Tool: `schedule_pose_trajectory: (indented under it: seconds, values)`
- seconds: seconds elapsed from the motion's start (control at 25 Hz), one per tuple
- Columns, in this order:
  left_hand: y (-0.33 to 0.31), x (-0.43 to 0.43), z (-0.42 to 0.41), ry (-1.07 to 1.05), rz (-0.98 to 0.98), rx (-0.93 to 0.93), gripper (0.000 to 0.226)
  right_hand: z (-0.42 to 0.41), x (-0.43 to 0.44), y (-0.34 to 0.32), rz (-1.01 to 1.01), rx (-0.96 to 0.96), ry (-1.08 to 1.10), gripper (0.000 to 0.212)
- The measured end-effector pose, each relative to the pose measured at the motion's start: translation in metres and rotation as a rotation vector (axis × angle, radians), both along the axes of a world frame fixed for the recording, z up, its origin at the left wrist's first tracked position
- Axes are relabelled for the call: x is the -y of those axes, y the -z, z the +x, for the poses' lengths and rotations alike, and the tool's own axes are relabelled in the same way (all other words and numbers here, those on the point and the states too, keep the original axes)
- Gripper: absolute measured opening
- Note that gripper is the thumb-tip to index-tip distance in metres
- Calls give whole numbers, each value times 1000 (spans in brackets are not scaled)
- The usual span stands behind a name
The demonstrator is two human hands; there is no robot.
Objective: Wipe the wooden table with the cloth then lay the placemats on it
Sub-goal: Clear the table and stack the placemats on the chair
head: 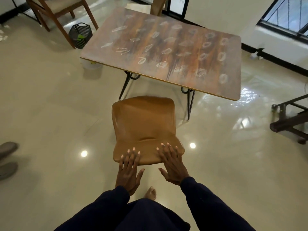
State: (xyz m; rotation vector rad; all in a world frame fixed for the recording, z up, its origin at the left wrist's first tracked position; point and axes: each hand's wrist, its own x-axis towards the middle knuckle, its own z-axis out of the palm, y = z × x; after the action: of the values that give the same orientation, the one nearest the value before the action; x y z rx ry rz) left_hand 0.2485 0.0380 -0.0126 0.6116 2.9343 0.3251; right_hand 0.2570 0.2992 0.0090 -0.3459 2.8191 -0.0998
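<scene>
Tabletop (173,44) of streaky, white-scribbled wood

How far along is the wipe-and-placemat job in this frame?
Done: nothing yet; the wooden table is covered in white scribbled marks and bears no placemats. In hand: left hand and right hand rest with straight fingers on the tan chair before the table; no cloth is in view. Left: all the wiping, then laying the placemats.

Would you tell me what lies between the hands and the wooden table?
A tan chair, touched by left hand and right hand, in the head view.
</scene>
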Motion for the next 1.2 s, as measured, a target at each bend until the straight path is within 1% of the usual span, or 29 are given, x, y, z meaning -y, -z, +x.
schedule_pose_trajectory:
  seconds: [0.12,0.28,0.52,0.72,0.84,0.96,1.2]
  values:
    - [4,-7,-1,-45,9,-15,72,1,2,2,-39,11,21,98]
    - [8,-11,-12,-38,13,-54,75,-3,2,2,-54,22,40,99]
    - [-2,-13,-77,-25,6,-54,83,-49,9,-10,-39,50,95,104]
    - [-9,-6,-153,94,-26,-96,86,-96,19,-11,-27,62,179,106]
    - [-6,1,-185,143,-8,-121,86,-116,33,-10,-10,63,233,109]
    - [-5,16,-210,193,1,-137,84,-135,51,-9,6,18,270,112]
    - [-8,65,-264,317,-5,-98,79,-165,108,-9,37,28,389,112]
